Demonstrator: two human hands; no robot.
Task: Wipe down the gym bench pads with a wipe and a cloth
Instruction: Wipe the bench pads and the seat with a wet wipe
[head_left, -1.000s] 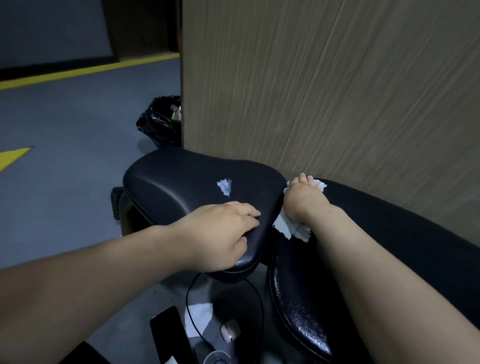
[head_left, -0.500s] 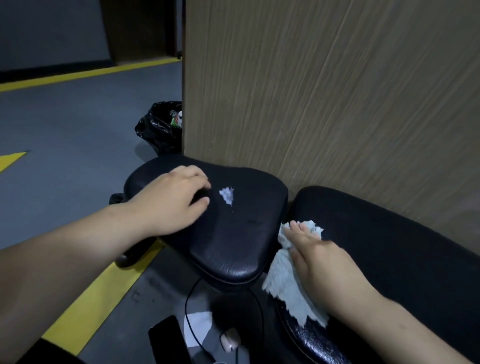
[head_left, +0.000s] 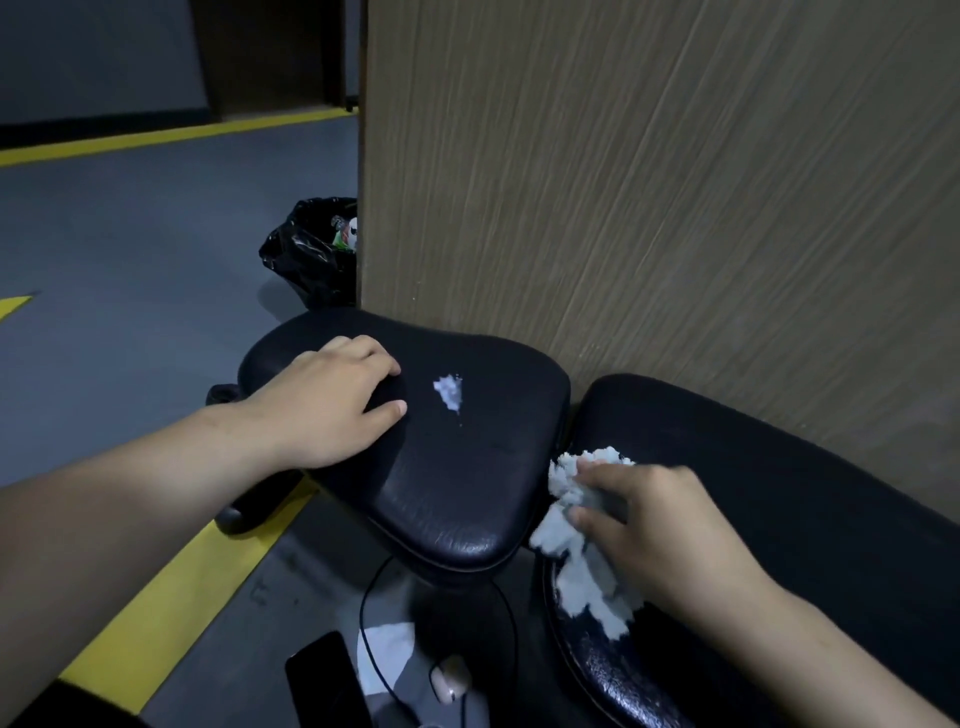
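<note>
Two black padded bench pads sit side by side. The seat pad is in the middle, with a small white scrap stuck on its top. The longer back pad runs off to the right. My left hand rests on the seat pad's left end, fingers loosely bent on the surface. My right hand holds a crumpled white wipe against the near end of the back pad, beside the gap between the pads.
A wood-grain wall stands right behind the pads. A black bin bag sits at the wall's corner. The grey floor has yellow lines. Below the seat lie a phone, a cable, a paper sheet and a small case.
My left hand slid from the seat pad's near edge to its left end. My right hand pulled the wipe back from the far side of the gap toward me along the back pad's end.
</note>
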